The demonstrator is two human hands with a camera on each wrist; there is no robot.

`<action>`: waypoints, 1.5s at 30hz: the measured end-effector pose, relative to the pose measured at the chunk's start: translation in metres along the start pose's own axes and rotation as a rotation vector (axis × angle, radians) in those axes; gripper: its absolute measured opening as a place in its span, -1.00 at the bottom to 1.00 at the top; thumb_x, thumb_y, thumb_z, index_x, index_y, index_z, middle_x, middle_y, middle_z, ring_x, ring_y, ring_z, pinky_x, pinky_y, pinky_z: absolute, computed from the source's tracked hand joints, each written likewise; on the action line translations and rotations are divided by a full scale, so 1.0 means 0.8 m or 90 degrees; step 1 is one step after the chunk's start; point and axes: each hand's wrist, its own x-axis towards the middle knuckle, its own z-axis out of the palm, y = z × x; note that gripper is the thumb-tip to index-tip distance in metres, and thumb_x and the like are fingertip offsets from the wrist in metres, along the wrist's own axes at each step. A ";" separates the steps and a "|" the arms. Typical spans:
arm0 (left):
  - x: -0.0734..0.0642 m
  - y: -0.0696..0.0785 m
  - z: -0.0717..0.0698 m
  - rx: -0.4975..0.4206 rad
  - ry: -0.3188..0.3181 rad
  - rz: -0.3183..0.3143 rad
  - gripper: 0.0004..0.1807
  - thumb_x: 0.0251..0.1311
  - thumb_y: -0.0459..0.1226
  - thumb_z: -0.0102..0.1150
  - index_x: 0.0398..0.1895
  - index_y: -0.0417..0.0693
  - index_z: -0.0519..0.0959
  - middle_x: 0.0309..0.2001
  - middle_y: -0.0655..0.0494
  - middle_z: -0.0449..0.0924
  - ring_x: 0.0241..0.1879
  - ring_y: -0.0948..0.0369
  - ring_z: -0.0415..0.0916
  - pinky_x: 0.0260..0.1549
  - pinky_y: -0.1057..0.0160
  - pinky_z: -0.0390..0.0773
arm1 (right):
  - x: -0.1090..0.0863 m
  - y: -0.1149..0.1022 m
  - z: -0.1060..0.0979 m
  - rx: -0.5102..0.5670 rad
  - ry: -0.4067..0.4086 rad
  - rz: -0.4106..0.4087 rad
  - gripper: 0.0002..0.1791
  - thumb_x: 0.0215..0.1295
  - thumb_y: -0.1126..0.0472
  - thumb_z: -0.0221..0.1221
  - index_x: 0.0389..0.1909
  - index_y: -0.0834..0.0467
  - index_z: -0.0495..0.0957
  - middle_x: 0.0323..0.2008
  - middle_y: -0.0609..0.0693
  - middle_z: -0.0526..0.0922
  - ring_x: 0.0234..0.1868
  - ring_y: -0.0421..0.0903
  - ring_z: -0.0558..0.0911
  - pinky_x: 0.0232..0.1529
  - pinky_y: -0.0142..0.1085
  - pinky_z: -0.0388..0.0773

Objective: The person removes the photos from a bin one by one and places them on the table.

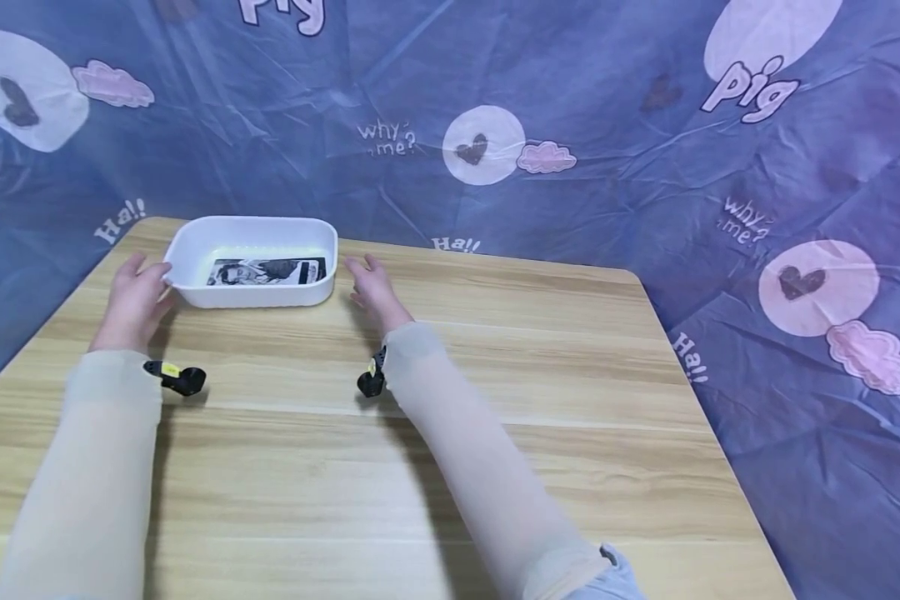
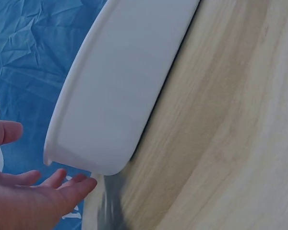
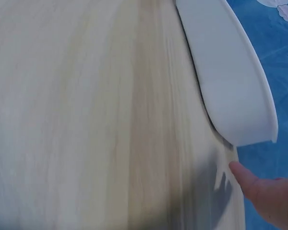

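Note:
A white plastic bin [image 1: 255,297] with rounded corners stands at the far left of the wooden table. Flat on its floor lies a black-and-white printed picture [image 1: 258,272] of a person in a suit. My left hand [image 1: 137,300] is at the bin's left end, its fingers loosely extended; in the left wrist view the fingertips [image 2: 89,183] come right up to the bin's end. Just off the right end is my right hand [image 1: 376,292], fingers relaxed and a small gap between it and the bin. Neither hand grips anything.
The wooden table [image 1: 570,400] reaches toward me and to the right. Behind it and along the sides hangs a blue printed cloth [image 1: 607,108], close to the back edge. A black wrist camera [image 1: 187,381] sits on the left wrist, another camera [image 1: 372,379] on the right.

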 end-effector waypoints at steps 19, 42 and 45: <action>0.016 -0.010 0.010 0.037 -0.050 0.006 -0.25 0.36 -0.40 -0.25 0.53 -0.07 -0.29 0.57 0.04 -0.39 0.52 0.09 -0.20 0.36 0.38 0.19 | 0.002 0.004 0.028 0.019 -0.025 -0.003 -0.44 0.37 0.37 0.05 0.37 0.35 0.22 0.26 0.32 0.43 0.24 0.15 0.48 0.30 -0.04 0.51; -0.033 -0.039 0.089 0.146 -0.279 0.023 -0.06 0.29 -0.48 0.03 0.49 -0.30 -0.40 0.49 -0.41 -0.31 -0.26 0.52 0.52 -0.06 0.45 0.67 | -0.057 0.000 -0.122 -0.015 -0.044 0.049 -0.20 0.17 0.52 -0.04 0.48 0.18 0.04 0.31 0.35 0.32 0.25 0.18 0.44 0.30 -0.07 0.52; -0.051 -0.047 0.113 0.193 -0.281 0.038 -0.07 0.26 -0.48 0.05 0.48 -0.36 -0.35 0.48 -0.43 -0.24 -0.24 0.54 0.46 -0.05 0.49 0.65 | -0.080 0.002 -0.153 -0.022 -0.031 0.056 -0.19 0.18 0.53 -0.02 0.48 0.17 0.03 0.32 0.35 0.29 0.25 0.19 0.44 0.29 -0.07 0.53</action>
